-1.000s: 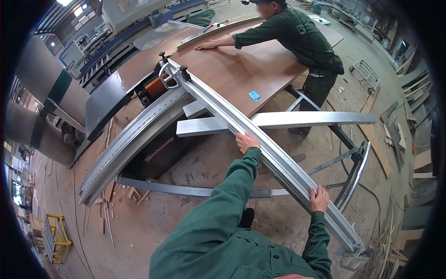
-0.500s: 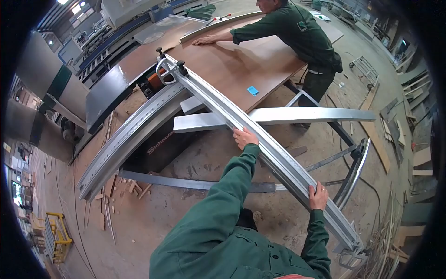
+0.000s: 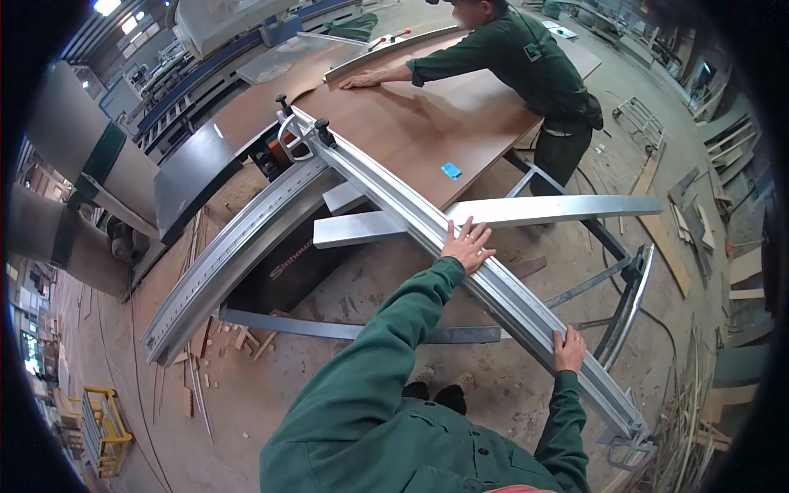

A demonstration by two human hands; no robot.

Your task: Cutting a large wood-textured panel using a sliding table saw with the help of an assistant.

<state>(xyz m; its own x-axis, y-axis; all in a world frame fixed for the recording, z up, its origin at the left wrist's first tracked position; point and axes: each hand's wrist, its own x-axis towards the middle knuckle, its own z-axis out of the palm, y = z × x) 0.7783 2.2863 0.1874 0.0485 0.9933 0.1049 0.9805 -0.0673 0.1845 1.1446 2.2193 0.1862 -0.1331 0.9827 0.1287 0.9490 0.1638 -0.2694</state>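
A long aluminium saw fence (image 3: 386,191) runs diagonally across in front of me, from black knobs at the far left to its near right end. My left hand (image 3: 468,245) lies on top of it near the middle, fingers spread and palm down. Farther along toward the near end, my right hand (image 3: 569,349) grips the fence's edge, fingers bent over it. Beyond the fence lies a large brown panel (image 3: 411,135) on the saw table, with a small blue label (image 3: 451,171) on it. The fence's far end is beside the panel's left corner.
A co-worker (image 3: 526,66) in green leans over the panel, arm stretched along a strip. A silver crossbar (image 3: 567,209) passes under the fence. The sliding beam (image 3: 238,255) stands at left, near duct pipes (image 3: 86,148). Offcuts (image 3: 246,338) and a yellow-framed cart (image 3: 103,431) are on the floor.
My left hand has shifted from the fence's near edge onto its top, fingers now spread. The right hand stays at about the same spot. The view has moved slightly.
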